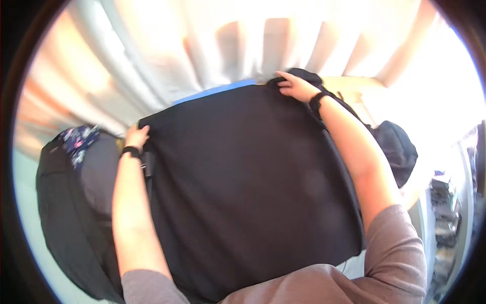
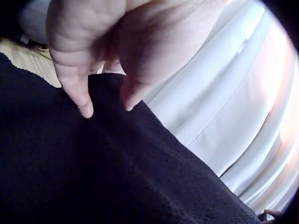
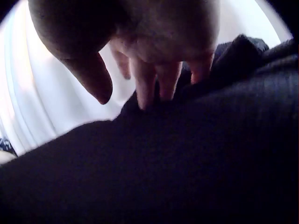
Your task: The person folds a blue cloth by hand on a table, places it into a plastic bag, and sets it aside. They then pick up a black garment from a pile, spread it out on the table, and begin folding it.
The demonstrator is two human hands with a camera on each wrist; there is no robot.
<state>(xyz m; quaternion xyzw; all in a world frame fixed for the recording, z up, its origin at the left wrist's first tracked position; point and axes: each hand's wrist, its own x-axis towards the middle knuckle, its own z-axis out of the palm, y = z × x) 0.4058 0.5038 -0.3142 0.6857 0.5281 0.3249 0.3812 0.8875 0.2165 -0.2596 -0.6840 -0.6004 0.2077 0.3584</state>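
Observation:
A wide piece of black cloth [image 1: 253, 172] lies spread out before me, its far edge running between my two hands. My left hand [image 1: 135, 137] is at its far left corner. In the left wrist view, the thumb and a finger [image 2: 84, 105] reach down onto the cloth near its edge, tips apart. At the far right corner is my right hand [image 1: 298, 88], beside a bunched black part [image 1: 305, 76]. The right wrist view has its fingers [image 3: 145, 88] extended down with tips on the cloth, while the thumb stands away from them.
Pale curtains [image 1: 243, 45] hang behind the far edge, where a blue strip [image 1: 215, 91] shows. Dark clothing [image 1: 66, 213] with a floral cloth [image 1: 79, 143] lies at left. A black bundle [image 1: 395, 152] is at right, near shelves of packed items [image 1: 445, 223].

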